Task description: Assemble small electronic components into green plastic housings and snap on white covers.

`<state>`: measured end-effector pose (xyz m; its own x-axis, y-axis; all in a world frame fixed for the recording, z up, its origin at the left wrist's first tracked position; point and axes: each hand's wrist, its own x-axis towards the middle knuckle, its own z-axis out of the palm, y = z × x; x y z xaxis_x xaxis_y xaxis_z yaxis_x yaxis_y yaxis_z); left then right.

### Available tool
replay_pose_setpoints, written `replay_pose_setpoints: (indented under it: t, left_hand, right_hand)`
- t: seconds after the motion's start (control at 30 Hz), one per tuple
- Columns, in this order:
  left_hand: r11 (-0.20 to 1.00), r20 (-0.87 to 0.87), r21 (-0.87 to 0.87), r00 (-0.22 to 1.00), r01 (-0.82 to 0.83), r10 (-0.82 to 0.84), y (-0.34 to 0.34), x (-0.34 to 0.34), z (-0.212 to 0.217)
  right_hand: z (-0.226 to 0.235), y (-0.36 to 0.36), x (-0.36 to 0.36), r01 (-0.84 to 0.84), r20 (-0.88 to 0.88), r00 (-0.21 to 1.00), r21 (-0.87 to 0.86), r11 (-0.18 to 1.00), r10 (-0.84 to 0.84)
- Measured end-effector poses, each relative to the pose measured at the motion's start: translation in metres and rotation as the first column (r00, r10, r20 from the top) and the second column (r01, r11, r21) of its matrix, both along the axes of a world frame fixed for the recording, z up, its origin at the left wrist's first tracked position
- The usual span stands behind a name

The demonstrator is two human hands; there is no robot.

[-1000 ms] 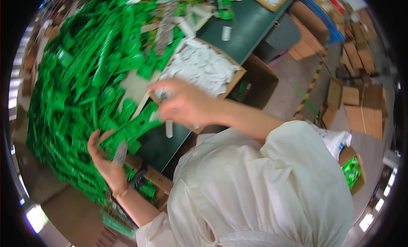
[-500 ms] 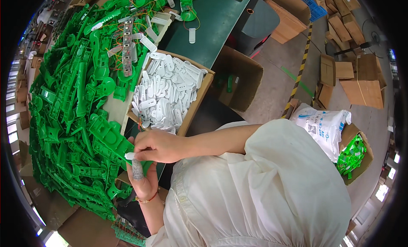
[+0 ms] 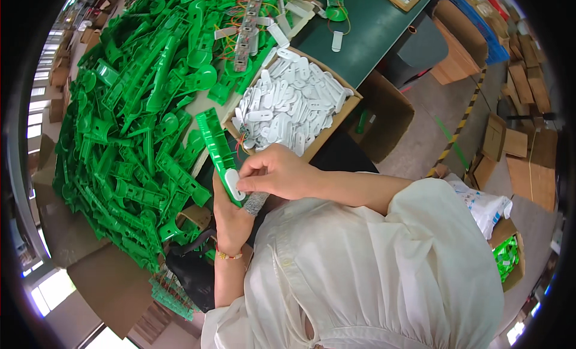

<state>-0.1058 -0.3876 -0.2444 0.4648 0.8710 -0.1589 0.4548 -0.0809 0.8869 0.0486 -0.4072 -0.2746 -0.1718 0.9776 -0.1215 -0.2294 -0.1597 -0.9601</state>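
In the head view, a long green plastic part (image 3: 215, 139) is held near the middle of the frame, slanted, its upper end reaching close to the lower-left corner of the shallow box (image 3: 339, 117) of white pieces (image 3: 288, 97). Its lower end is clamped in the left hand (image 3: 230, 222), on which a grey wrapping (image 3: 256, 204) can be seen around one digit. A white rounded piece (image 3: 234, 185) is laid over that lower end, and the right hand's thumb and fingers are bent close together at its edge; whether it is pinched or only pressed cannot be told. If the push were made off-centre, the white piece could be tilted or skidded off the narrow green part. Since only the lower end is gripped, the long free end could be swung under pressure and knocked against the box. Orange-red wires (image 3: 241, 146) are bunched at that same corner (an awkward spot for loose wire), so one could be snagged by the part's edge. Should the part be let slip leftward, it could be lost among the look-alike green pieces (image 3: 132, 127) heaped across the left of the frame.
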Motion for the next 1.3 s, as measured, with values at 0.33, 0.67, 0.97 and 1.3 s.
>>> replay_pose_setpoints:
  t: [0.33, 0.67, 0.97, 1.3]
  left_hand:
    - [0.996, 0.08, 0.083, 0.996, 0.028, -0.035, 0.0, -0.001, 0.008]
    - [0.973, -0.167, 0.224, 0.986, 0.054, -0.016, -0.004, -0.02, 0.004]
    - [0.965, -0.129, 0.237, 0.988, 0.116, -0.087, -0.011, -0.035, -0.003]
    - [0.924, 0.243, -0.181, 0.895, -0.336, 0.373, 0.017, -0.101, 0.002]
  right_hand:
    - [0.009, -0.008, -0.007, 0.035, 0.01, 0.999, -0.072, 0.997, -0.034]
    - [0.008, -0.008, -0.016, 0.052, -0.069, 0.996, -0.048, 0.997, -0.056]
    - [0.007, -0.009, -0.028, 0.027, -0.041, 0.999, -0.077, 0.997, -0.03]
    - [0.005, 0.034, -0.011, -0.143, 0.522, 0.852, 0.148, 0.979, 0.045]
